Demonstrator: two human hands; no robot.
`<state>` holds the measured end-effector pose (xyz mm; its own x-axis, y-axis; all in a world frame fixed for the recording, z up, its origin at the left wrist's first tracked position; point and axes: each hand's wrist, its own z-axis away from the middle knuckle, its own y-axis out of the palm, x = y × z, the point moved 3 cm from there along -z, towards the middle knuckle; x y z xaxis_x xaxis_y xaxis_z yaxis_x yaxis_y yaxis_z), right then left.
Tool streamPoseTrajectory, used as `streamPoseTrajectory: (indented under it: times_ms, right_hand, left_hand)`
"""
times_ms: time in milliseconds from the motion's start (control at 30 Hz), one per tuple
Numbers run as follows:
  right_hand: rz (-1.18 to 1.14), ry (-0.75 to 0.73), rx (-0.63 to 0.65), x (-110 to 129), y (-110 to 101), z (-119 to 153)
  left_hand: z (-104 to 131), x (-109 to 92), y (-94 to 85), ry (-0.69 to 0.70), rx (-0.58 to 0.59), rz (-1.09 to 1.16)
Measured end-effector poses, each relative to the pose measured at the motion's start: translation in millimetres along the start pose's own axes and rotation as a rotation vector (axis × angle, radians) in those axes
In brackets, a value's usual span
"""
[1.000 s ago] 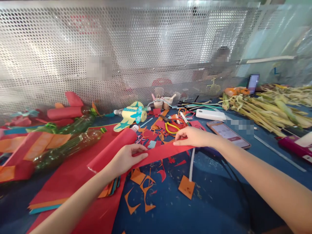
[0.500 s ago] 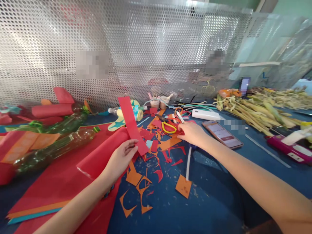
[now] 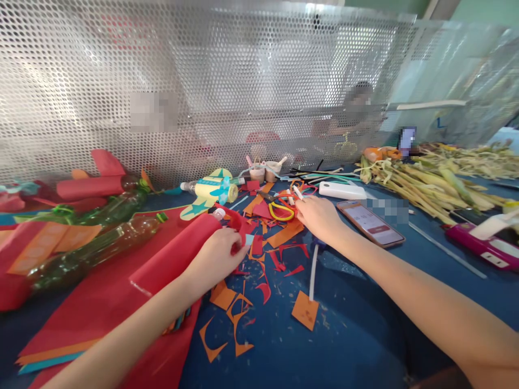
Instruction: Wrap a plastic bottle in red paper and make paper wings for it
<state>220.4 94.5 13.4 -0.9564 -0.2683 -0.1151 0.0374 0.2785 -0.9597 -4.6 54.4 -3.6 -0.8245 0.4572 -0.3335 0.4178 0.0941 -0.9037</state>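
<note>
My left hand is closed on a red paper strip, which curves up beyond the fingers. It rests against a plastic bottle wrapped in red paper, whose clear neck pokes out at the far end. To the right, my right hand has its fingers curled beside a short white stick and yellow-handled scissors; its fingertips are partly hidden, so what it grips is unclear. Below its wrist, a thin white rod reaches an orange paper square.
Paper scraps litter the blue table. A phone and white case lie right, near dried husks and a purple power strip. Green bottles lie left. Behind stands a perforated metal screen.
The red strip, upright and flat before, now bends down and around near the bottle's neck. My left hand has shifted slightly right and turned over it. My right hand has moved slightly up and left.
</note>
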Motion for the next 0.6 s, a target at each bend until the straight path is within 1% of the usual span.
streamPoseTrajectory:
  times_ms: [100, 233, 333, 467, 600]
  right_hand:
    - [-0.004, -0.006, -0.097, -1.7, -5.3, 1.3]
    - [-0.034, 0.016, -0.226, -5.6, -11.0, 2.4]
    - [-0.092, 0.053, -0.294, -10.7, -13.5, 2.4]
    - [-0.202, 0.134, -0.380, -19.9, -22.7, 3.7]
    - [-0.292, 0.180, -0.439, -27.6, -37.6, 6.0]
  left_hand:
    - [-17.5, -0.9, 6.0, 0.048, 0.043, -0.078]
    - [-36.7, 0.9, 12.1, 0.073, 0.034, -0.154]
    - [-49.9, 1.3, 12.3, 0.084, 0.009, -0.183]
    - [-74.2, -5.9, 3.3, 0.104, -0.065, -0.175]
    - [-104.5, -18.4, -13.6, 0.178, -0.183, -0.117]
